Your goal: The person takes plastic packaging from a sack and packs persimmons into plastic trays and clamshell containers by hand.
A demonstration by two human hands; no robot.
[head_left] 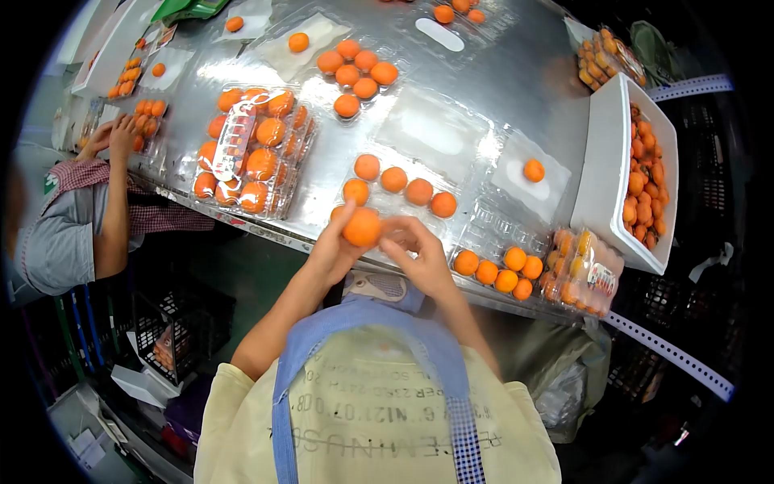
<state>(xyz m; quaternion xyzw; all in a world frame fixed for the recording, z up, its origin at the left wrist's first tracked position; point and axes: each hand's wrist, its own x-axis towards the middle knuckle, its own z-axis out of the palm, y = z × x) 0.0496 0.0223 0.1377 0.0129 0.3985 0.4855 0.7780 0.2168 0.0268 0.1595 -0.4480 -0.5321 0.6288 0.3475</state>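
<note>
My left hand point(337, 246) holds an orange fruit point(362, 227) at the near edge of the metal table point(326, 164). Just to its right is my right hand point(414, 248), a little blurred, with its fingers apart and nothing visible between them. Beyond both hands lies an open clear plastic tray point(472, 173) with several oranges point(418, 191) along its near side. One more orange point(355, 191) rests directly above the held one, and another is partly hidden behind my left hand.
Filled clear packs point(262, 164) stand left and right. Further open trays point(360, 73) hold oranges. A white foam box point(591, 161) of fruit is at the right. At the left, a co-worker's hands point(117, 137) are beside another tray. Black crates point(173, 323) sit below.
</note>
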